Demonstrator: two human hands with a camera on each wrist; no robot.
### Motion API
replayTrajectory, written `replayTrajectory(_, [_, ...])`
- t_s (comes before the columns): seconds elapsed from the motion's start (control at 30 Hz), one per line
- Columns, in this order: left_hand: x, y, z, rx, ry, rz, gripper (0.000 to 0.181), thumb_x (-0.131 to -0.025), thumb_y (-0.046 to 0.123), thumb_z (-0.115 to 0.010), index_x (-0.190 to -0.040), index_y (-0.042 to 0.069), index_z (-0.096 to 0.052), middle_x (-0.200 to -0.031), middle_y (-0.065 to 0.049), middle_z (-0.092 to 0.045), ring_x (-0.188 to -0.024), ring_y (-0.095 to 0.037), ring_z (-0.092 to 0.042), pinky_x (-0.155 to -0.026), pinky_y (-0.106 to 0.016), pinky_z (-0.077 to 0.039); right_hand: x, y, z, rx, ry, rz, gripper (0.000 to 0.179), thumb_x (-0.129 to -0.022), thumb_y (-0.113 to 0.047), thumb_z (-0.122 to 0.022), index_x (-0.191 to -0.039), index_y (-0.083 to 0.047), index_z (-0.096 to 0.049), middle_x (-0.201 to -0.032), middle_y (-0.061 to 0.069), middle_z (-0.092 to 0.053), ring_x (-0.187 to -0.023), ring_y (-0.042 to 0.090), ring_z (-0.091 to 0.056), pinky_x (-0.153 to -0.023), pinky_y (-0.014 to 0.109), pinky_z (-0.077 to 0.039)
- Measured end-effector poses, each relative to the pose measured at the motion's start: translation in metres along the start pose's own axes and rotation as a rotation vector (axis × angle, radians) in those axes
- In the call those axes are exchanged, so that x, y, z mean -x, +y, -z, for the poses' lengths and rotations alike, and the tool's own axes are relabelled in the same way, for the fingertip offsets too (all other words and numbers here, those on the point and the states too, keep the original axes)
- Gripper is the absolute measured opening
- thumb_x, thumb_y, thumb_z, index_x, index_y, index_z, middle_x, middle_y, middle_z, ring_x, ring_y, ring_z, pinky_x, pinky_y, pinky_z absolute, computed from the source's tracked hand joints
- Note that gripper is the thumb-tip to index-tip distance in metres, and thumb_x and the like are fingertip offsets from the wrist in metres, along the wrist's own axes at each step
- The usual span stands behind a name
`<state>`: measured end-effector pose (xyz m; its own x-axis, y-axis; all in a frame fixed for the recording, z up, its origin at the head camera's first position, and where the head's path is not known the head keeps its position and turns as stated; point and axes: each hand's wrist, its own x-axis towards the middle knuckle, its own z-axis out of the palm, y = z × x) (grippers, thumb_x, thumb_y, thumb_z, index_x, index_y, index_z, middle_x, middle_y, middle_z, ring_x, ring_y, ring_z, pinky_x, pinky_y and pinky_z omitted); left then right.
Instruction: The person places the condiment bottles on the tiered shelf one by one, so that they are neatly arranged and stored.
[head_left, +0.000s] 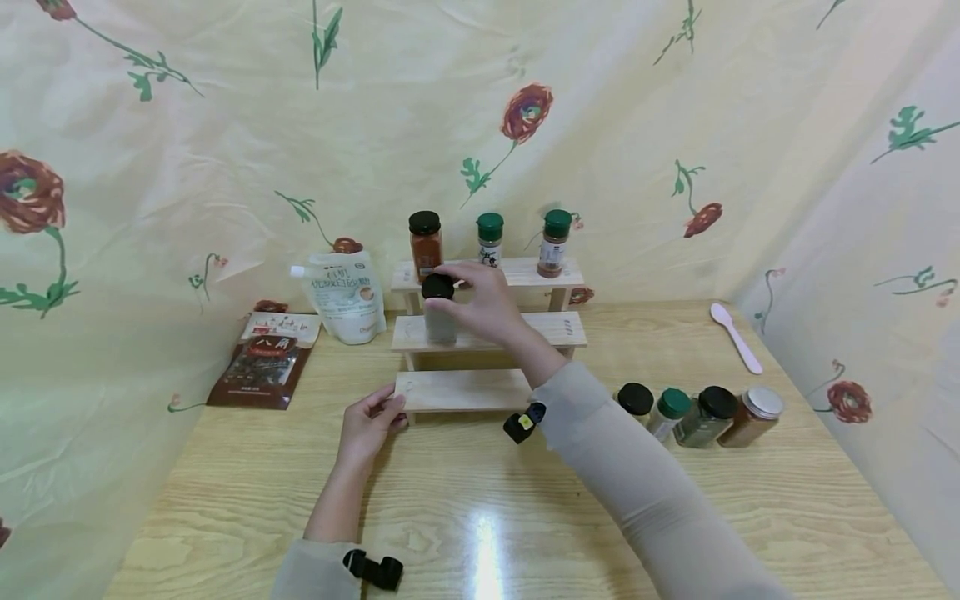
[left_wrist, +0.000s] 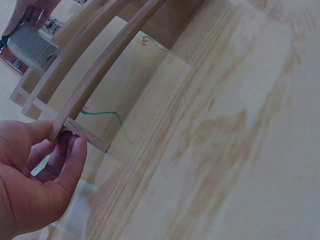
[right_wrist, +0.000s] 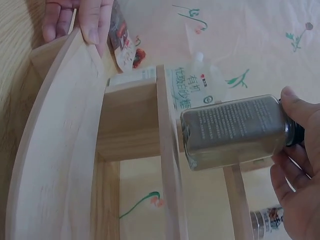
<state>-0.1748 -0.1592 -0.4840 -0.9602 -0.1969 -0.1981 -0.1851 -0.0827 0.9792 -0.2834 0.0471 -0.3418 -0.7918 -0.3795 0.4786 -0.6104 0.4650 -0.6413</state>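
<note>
My right hand grips a square glass spice jar by its black lid, upright at the left end of the middle step of a three-tier wooden rack. In the right wrist view the jar shows a dark label with fine print, its base close to the step's edge. With thumb and fingers, my left hand pinches the left end of the rack's lowest step. On the top step stand a black-lidded jar of red spice and two green-capped shakers, one in the middle and another at the right.
Left of the rack are a white spouted pouch and a brown packet. At the right stand several jars, including a silver-lidded one and a green-capped one. A pink spoon lies behind them. Floral cloth backs the table.
</note>
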Motion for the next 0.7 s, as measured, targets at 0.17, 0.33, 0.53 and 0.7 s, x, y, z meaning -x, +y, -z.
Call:
replayTrajectory(0.17, [0.000, -0.001, 0.000, 0.024, -0.002, -0.009, 0.037, -0.097, 0.000, -0.067, -0.132, -0.009, -0.061, -0.090, -0.008, -0.063, -0.073, -0.013, -0.068, -0.074, -0.024, -0.064, -0.005, -0.004, -0.007, 0.006, 0.002, -0.015, 0.053, -0.084, -0.028, -0.086, -0.130, -0.007, -0.069, -0.130, 0.010, -0.067, -0.115, 0.022, -0.060, -0.089, 0.031, -0.060])
replayTrajectory(0.33, [-0.001, -0.001, 0.001, 0.024, -0.007, -0.004, 0.037, -0.097, 0.001, -0.068, -0.133, -0.008, -0.061, -0.090, -0.007, -0.063, -0.075, -0.015, -0.069, -0.074, -0.024, -0.065, -0.007, -0.003, -0.013, 0.045, -0.032, -0.043, 0.054, -0.086, -0.031, -0.084, -0.132, -0.009, -0.067, -0.130, 0.008, -0.067, -0.114, 0.021, -0.062, -0.090, 0.028, -0.056])
replayTrajectory(0.53, [0.000, 0.000, 0.002, 0.003, -0.013, -0.008, 0.037, -0.098, 0.002, -0.067, -0.134, -0.006, -0.061, -0.091, -0.008, -0.062, -0.075, -0.014, -0.068, -0.075, -0.024, -0.064, -0.006, -0.004, -0.017, 0.057, -0.056, -0.067, 0.055, -0.089, -0.033, -0.081, -0.136, -0.009, -0.064, -0.131, 0.008, -0.064, -0.113, 0.021, -0.061, -0.095, 0.032, -0.054])
replayTrajectory(0.7, [-0.001, -0.001, 0.002, 0.024, -0.011, -0.009, 0.038, -0.097, -0.001, -0.067, -0.134, -0.007, -0.060, -0.092, -0.008, -0.062, -0.073, -0.013, -0.068, -0.073, -0.023, -0.064, -0.002, -0.001, -0.015, 0.076, -0.084, -0.052, 0.061, -0.092, -0.039, -0.077, -0.142, -0.011, -0.057, -0.138, 0.008, -0.057, -0.121, 0.024, -0.056, -0.099, 0.037, -0.056])
